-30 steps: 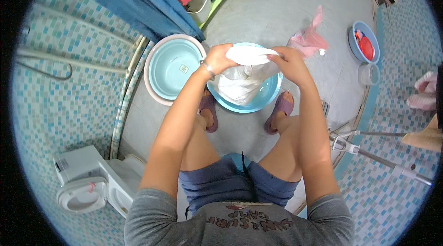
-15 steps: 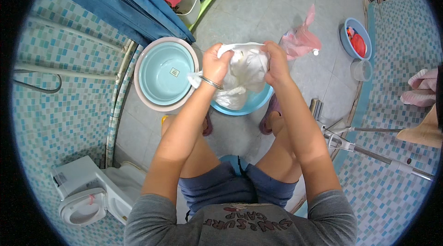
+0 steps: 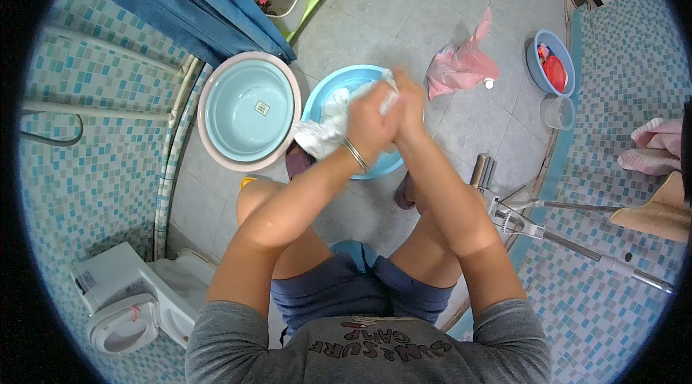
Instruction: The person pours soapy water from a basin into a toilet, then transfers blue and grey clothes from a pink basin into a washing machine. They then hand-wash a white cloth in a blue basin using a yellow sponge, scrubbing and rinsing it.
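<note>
Over a blue basin [image 3: 389, 166] on the floor between my feet, both of my hands press together around a bunched white cloth [image 3: 324, 135]. My left hand [image 3: 371, 127] is closed, with a thin bangle at its wrist. Pressed against it is my right hand [image 3: 409, 109], its fingers curled and partly smeared by motion. Some of the cloth shows above the knuckles. The rest hangs to the left, partly inside the basin and partly over its left rim. What kind of cloth it is cannot be made out.
Left of the blue basin stand nested basins, a pale blue one [image 3: 241, 132] inside a pink one [image 3: 205, 140]. A pink plastic bag [image 3: 461, 70] lies to the right. Farther right are a small basin of red items [image 3: 534, 63], a clear tub [image 3: 559, 114] and a mop [image 3: 573, 246].
The white cloth, stretched between my separated hands before, is now bunched. My hands have come together around it, and part of it has dropped left over the basin's rim.
</note>
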{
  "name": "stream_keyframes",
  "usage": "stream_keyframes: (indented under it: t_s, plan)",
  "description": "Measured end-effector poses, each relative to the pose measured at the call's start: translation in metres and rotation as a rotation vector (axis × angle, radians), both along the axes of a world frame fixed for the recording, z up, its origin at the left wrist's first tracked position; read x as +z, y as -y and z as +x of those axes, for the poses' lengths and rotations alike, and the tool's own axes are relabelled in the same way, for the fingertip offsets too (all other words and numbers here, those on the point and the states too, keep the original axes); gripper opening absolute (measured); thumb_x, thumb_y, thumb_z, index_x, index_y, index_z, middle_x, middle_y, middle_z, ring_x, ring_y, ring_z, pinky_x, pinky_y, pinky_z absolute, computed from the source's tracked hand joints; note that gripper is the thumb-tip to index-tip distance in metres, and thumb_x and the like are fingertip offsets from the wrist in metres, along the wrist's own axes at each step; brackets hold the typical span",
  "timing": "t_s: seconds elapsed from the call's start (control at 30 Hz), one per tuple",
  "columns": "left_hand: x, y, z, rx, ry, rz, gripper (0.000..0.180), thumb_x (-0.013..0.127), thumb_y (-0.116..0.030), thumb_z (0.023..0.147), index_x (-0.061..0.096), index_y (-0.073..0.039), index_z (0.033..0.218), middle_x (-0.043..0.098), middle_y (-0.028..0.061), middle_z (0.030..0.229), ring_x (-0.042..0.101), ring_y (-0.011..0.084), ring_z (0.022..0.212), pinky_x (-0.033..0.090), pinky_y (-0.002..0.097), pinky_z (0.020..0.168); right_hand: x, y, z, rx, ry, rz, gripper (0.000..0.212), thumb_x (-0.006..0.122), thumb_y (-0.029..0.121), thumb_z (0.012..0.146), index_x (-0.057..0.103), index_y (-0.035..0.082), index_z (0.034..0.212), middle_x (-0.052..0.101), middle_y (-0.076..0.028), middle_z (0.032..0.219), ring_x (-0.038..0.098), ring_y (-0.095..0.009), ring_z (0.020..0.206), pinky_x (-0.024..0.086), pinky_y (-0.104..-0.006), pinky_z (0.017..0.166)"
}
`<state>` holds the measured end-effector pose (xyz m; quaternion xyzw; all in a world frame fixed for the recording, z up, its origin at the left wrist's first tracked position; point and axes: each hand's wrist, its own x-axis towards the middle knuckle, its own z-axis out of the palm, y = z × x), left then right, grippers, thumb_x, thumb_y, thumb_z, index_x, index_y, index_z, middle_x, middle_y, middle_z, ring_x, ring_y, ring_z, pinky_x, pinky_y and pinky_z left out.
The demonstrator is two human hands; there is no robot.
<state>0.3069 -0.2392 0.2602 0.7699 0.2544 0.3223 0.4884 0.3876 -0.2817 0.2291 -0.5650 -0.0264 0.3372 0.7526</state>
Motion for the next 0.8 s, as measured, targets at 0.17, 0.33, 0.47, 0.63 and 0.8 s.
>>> stream_keyframes:
  t_s: [0.17,0.33,0.47,0.63,0.8]
  plan:
    - [-0.007,-0.015,0.004,0.052,0.141,0.065,0.016,0.057,-0.018,0.082,0.055,-0.003,0.085,0.06,0.0157,0.077,0.059,0.0257,0.066,0.046,0.0334,0.061,0.048,-0.009,-0.026,0.073,-0.015,-0.309,0.036,0.044,0.032,0.09,0.054,0.004,0.069,0.052,-0.006,0.066,0.049,-0.012,0.064,0.04,-0.0296,0.057]
    - [-0.001,-0.017,0.012,0.142,0.049,0.034,0.022,0.054,-0.021,0.084,0.054,-0.001,0.075,0.052,0.0182,0.063,0.051,0.0289,0.056,0.043,0.0346,0.057,0.042,-0.002,-0.034,0.034,-0.157,-0.161,0.031,0.044,0.03,0.091,0.055,0.004,0.079,0.055,-0.007,0.073,0.052,-0.015,0.067,0.043,-0.0309,0.059]
    - [0.0,-0.007,0.01,0.158,0.071,0.125,0.028,0.053,-0.024,0.085,0.053,0.0,0.07,0.051,0.0181,0.06,0.046,0.0263,0.049,0.039,0.0353,0.049,0.034,0.0,-0.031,-0.016,-0.31,0.007,0.029,0.046,0.029,0.09,0.053,0.005,0.075,0.053,-0.004,0.072,0.052,-0.014,0.062,0.041,-0.0295,0.052]
    - [0.002,-0.014,0.015,0.069,0.038,0.115,0.028,0.054,-0.024,0.085,0.053,-0.001,0.069,0.052,0.015,0.06,0.044,0.0173,0.049,0.038,0.0321,0.048,0.021,-0.001,-0.016,-0.001,-0.28,-0.13,0.031,0.048,0.032,0.089,0.054,0.007,0.071,0.052,-0.003,0.066,0.05,-0.013,0.057,0.04,-0.0306,0.05]
    - [-0.008,-0.07,0.001,-0.151,-0.107,-0.34,0.025,0.062,-0.024,0.081,0.057,-0.001,0.075,0.057,0.0047,0.064,0.048,0.0137,0.055,0.041,0.0273,0.054,0.059,0.0,-0.001,0.135,-0.297,-0.039,0.038,0.048,0.037,0.089,0.054,0.005,0.069,0.05,-0.003,0.062,0.045,-0.013,0.052,0.036,-0.0306,0.047]
